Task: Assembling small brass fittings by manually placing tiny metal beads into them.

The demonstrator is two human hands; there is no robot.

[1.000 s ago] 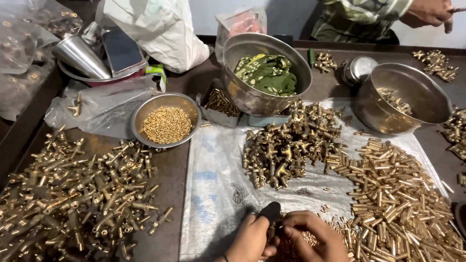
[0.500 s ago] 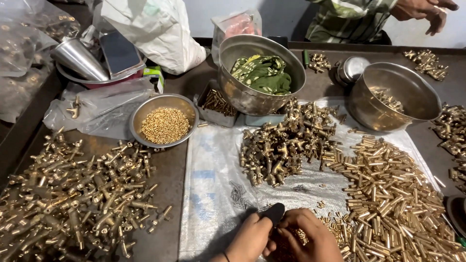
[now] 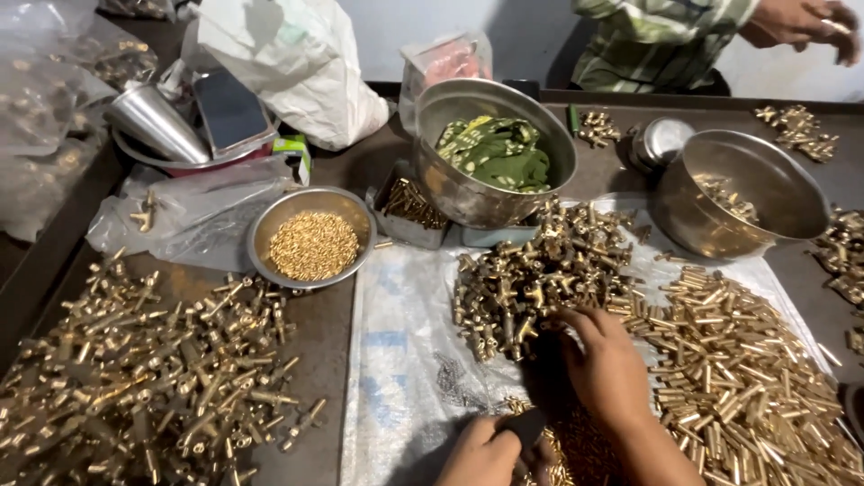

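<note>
1. A dark brown table (image 3: 333, 351) fills the view, with a pale wall behind it at 12 o'clock and a white plastic sheet (image 3: 405, 360) spread over its middle.
2. Two hands of the wearer show at 6 o'clock. The right hand (image 3: 607, 364) reaches up toward 12 o'clock, palm down, fingers loosely spread, fingertips touching the near edge of the middle pile of brass fittings (image 3: 540, 274).
3. The left hand (image 3: 481, 454) sits at the bottom edge, curled round a small dark tool (image 3: 526, 427); more of the grip is cut off by the frame.
4. Three big heaps of brass: the middle pile, a heap of long fittings (image 3: 144, 369) at 8 o'clock, and a heap of short tubes (image 3: 747, 369) at 4 o'clock, just beside the right hand. The pieces are too many to count.
5. Three steel bowls: a small one with tiny brass beads (image 3: 313, 245) at 10 o'clock, a tilted one holding green cloth (image 3: 495, 153) at 12 o'clock, and a nearly empty bowl (image 3: 742, 193) at 2 o'clock.
6. A small tray of brass pins (image 3: 409, 207) lies between the first two bowls.
7. At 11 o'clock: a white plastic bag (image 3: 288, 63), a steel cup (image 3: 157, 121) and a phone (image 3: 229, 112) in a basin.
8. Another person in a striped shirt (image 3: 657, 40) stands at 1 o'clock, one hand (image 3: 801, 22) raised.
</note>
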